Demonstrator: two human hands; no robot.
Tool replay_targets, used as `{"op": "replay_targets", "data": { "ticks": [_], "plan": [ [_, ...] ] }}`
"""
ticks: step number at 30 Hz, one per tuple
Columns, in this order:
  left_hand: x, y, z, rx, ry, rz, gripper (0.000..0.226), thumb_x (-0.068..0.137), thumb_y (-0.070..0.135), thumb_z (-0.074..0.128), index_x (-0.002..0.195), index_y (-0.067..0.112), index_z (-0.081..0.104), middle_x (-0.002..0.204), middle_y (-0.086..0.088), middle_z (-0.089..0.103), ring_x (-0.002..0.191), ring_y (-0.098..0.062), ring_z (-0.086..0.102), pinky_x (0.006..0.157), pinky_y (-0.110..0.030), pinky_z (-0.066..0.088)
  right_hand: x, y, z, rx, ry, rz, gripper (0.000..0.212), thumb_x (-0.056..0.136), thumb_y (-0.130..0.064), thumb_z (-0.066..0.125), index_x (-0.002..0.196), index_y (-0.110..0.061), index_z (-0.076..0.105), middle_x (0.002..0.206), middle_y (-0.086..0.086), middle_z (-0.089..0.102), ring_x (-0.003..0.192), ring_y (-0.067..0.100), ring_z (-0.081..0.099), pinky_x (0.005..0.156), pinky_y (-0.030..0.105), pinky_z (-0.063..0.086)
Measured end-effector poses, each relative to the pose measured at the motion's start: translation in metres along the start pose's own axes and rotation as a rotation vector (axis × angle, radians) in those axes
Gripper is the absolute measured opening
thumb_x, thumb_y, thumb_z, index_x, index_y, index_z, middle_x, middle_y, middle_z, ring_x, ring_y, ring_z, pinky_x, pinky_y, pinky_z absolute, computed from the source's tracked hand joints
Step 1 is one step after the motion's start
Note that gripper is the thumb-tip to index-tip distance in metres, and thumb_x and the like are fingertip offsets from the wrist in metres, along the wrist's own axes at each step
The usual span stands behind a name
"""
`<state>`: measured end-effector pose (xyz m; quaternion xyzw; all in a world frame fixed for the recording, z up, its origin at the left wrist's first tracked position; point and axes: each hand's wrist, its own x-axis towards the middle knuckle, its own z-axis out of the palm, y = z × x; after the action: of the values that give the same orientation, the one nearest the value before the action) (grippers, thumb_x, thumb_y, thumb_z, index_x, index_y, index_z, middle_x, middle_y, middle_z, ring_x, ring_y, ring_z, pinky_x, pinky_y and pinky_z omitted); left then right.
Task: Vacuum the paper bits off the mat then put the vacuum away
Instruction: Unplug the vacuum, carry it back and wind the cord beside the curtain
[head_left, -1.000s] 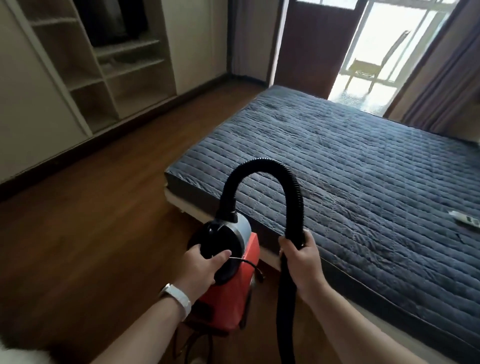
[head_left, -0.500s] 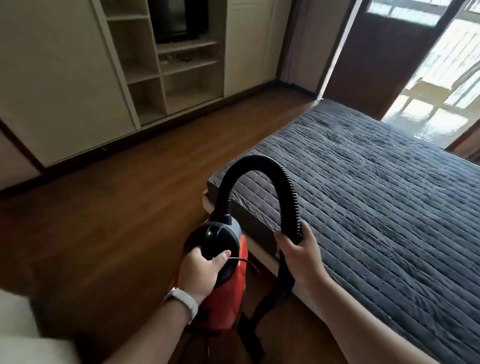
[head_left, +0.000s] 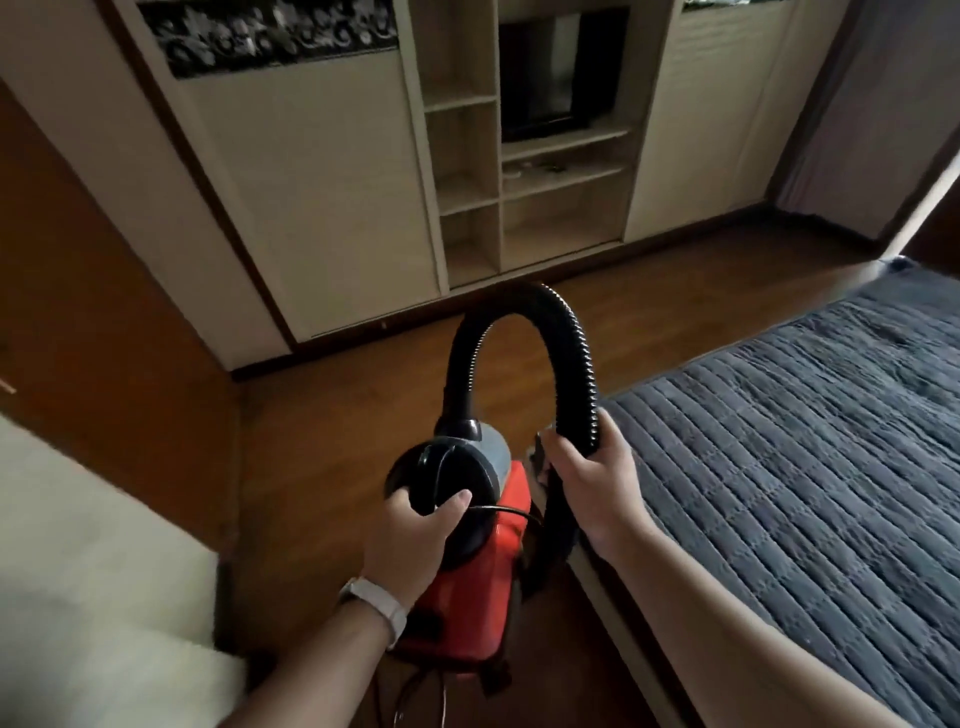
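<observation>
From the head cam: gripping the red vacuum (head_left: 503, 551) by its black top handle with the left hand (head_left: 410, 540), clutching the ribbed hose (head_left: 574, 332) with the right hand (head_left: 597, 483). Held over the wooden floor (head_left: 311, 441), just beside the edge of the grey quilted mat (head_left: 805, 441), facing open shelving (head_left: 561, 208)

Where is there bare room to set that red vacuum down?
Widest bare patch: the wood floor between the wardrobe wall, the quilted mat and the vacuum. The low open shelves look bare too. Tight: beside the mat's edge, where the hose hangs from the right hand; the left hand grips the vacuum.
</observation>
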<state>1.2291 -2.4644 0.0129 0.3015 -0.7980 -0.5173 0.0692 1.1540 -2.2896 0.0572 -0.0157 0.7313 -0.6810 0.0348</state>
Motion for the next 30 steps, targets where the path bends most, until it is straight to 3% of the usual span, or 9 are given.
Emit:
{"op": "replay_targets", "data": {
  "ticks": [4, 6, 10, 13, 21, 26, 30],
  "plan": [
    [0.026, 0.016, -0.015, -0.023, 0.102, -0.019, 0.029, 0.079, 0.047, 0.074, 0.079, 0.019, 0.066, 0.067, 0.001, 0.068, 0.065, -0.015, 0.066, 0.057, -0.027, 0.048, 0.040, -0.012, 0.029, 0.003, -0.092, -0.054, 0.015, 0.083, -0.004, 0.059, 0.076, -0.013, 0.049, 0.052, -0.007, 0.050, 0.048, 0.010, 0.048, 0.048, 0.027, 0.041],
    [0.044, 0.021, -0.027, -0.004, 0.169, -0.023, 0.037, 0.077, 0.054, 0.072, 0.074, 0.018, 0.066, 0.064, -0.001, 0.067, 0.060, -0.016, 0.065, 0.055, -0.030, 0.049, 0.054, -0.018, 0.045, 0.011, -0.148, -0.062, 0.015, 0.084, -0.002, 0.059, 0.078, -0.010, 0.048, 0.052, -0.007, 0.049, 0.047, 0.010, 0.047, 0.047, 0.027, 0.040],
    [0.085, 0.018, -0.051, 0.140, 0.209, -0.005, 0.042, 0.081, 0.056, 0.068, 0.070, 0.016, 0.064, 0.060, 0.000, 0.064, 0.049, -0.005, 0.055, 0.043, -0.016, 0.032, 0.090, -0.017, 0.087, -0.024, -0.216, -0.045, 0.015, 0.084, -0.003, 0.061, 0.079, -0.009, 0.048, 0.053, -0.001, 0.052, 0.049, 0.014, 0.050, 0.046, 0.029, 0.043],
    [0.128, 0.000, -0.067, 0.113, 0.223, -0.049, 0.046, 0.079, 0.062, 0.066, 0.068, 0.018, 0.059, 0.057, 0.004, 0.059, 0.052, -0.007, 0.056, 0.046, -0.023, 0.032, 0.118, -0.010, 0.122, -0.054, -0.249, -0.014, 0.014, 0.084, -0.008, 0.063, 0.083, -0.008, 0.049, 0.059, 0.006, 0.055, 0.052, 0.020, 0.052, 0.050, 0.035, 0.045],
    [0.281, -0.037, -0.116, 0.004, 0.097, -0.081, 0.043, 0.079, 0.049, 0.072, 0.067, 0.010, 0.058, 0.051, 0.006, 0.049, 0.043, -0.005, 0.048, 0.045, -0.020, 0.038, 0.207, -0.001, 0.239, -0.146, -0.186, 0.069, 0.010, 0.086, -0.005, 0.062, 0.090, -0.005, 0.053, 0.063, 0.008, 0.056, 0.056, 0.023, 0.053, 0.053, 0.034, 0.046],
    [0.362, -0.030, -0.144, 0.002, 0.047, -0.080, 0.041, 0.078, 0.048, 0.071, 0.080, 0.008, 0.065, 0.068, -0.008, 0.067, 0.060, -0.019, 0.064, 0.052, -0.028, 0.049, 0.258, -0.014, 0.291, -0.185, -0.128, 0.058, 0.011, 0.086, -0.005, 0.063, 0.089, -0.010, 0.054, 0.065, 0.009, 0.058, 0.054, 0.018, 0.054, 0.049, 0.028, 0.048],
    [0.410, -0.015, -0.155, -0.011, 0.061, -0.059, 0.039, 0.078, 0.047, 0.072, 0.074, 0.009, 0.063, 0.062, -0.002, 0.064, 0.056, -0.014, 0.062, 0.050, -0.025, 0.043, 0.299, -0.027, 0.315, -0.193, -0.099, 0.026, 0.012, 0.085, -0.004, 0.063, 0.085, -0.013, 0.053, 0.063, 0.007, 0.057, 0.052, 0.016, 0.053, 0.046, 0.025, 0.045]
  ]
}}
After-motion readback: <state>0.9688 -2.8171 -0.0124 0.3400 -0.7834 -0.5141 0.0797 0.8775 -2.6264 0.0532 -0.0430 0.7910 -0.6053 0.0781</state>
